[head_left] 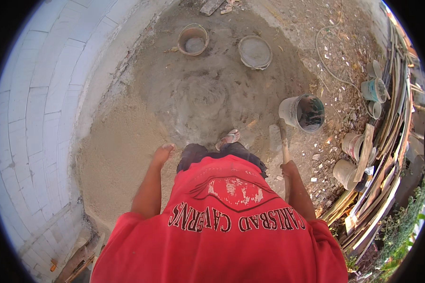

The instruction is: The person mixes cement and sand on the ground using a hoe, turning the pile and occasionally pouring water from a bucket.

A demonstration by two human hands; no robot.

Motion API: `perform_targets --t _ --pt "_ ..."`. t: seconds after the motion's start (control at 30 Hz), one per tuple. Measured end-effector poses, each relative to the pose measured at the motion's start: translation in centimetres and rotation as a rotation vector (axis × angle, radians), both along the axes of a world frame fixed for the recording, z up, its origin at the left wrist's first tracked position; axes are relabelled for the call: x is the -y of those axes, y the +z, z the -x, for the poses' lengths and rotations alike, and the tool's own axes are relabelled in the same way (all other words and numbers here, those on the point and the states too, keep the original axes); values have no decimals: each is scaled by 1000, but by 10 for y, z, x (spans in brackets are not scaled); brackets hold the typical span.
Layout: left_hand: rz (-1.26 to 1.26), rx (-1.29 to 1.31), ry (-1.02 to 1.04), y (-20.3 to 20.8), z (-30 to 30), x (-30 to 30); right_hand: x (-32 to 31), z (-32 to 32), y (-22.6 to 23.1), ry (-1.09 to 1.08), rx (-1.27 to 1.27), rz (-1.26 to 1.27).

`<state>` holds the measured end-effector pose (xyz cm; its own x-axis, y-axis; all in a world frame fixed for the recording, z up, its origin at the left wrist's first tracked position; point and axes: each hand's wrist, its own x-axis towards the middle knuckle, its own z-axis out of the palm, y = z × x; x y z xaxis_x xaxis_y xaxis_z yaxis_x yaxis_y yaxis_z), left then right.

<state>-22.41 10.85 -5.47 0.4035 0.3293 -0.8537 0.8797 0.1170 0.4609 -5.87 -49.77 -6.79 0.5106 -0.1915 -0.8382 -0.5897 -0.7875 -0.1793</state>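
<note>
My right hand (289, 169) is closed round a long wooden tool handle (284, 139) at my right side. One end of the handle reaches the white bucket (290, 111); its lower part passes behind my arm, and no tool head can be made out. My left hand (164, 153) hangs beside my left thigh, above a bed of sand (123, 155). Nothing shows in it, but its fingers are mostly hidden from above. Ahead of my sandalled foot (229, 137) spreads a grey, wet-looking patch of mortar or cement mix (200, 96).
Beyond the patch stand a bucket (193, 40) and a round basin filled with grey material (255, 52). A pale block wall (38, 108) runs along the left. At the right lie a hose (322, 52), several small buckets (344, 172) and a pile of wooden strips (382, 174).
</note>
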Motion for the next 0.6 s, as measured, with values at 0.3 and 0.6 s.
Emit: perform_targets --t 0.3,0.6 --pt "38 209 332 -51 116 175 6 -93 6 312 -45 -125" --pt "186 -101 1083 -93 346 463 -21 -183 73 571 4 -95"
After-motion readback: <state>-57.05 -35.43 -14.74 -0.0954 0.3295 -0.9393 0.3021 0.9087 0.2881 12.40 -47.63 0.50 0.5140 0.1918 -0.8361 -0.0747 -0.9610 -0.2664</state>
